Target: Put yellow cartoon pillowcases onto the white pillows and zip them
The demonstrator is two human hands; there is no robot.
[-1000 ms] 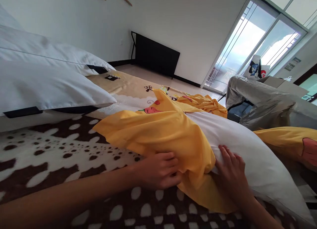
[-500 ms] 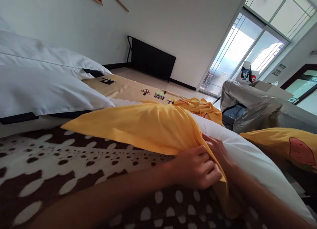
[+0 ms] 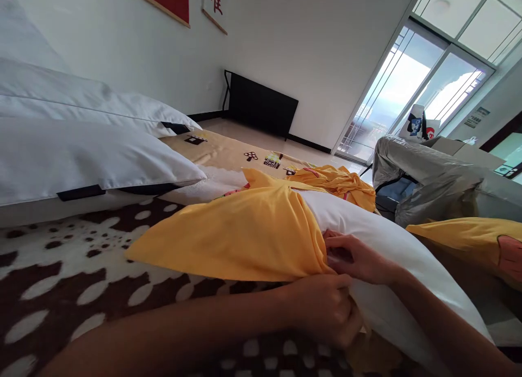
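A yellow pillowcase is partly drawn over a white pillow, whose bare end bulges out to the right. My left hand is closed in a fist around the near edge of the case's opening. Just beyond it, my right hand has curled fingers at the opening, where the yellow hem meets the pillow. Its fingertips are partly hidden by the cloth and seem to pinch the hem. The pillowcase's far-left corner lies flat and pointed on the bedding.
Under everything spreads a brown and white patterned blanket. White pillows are stacked at left. Crumpled yellow cloth lies behind; another yellow pillowcase is at right. A plastic-wrapped piece of furniture stands beyond, near the glass door.
My right hand has come up from behind the cloth to the opening's edge. My left hand has moved slightly down. More of the white pillow shows, and the view has shifted a little.
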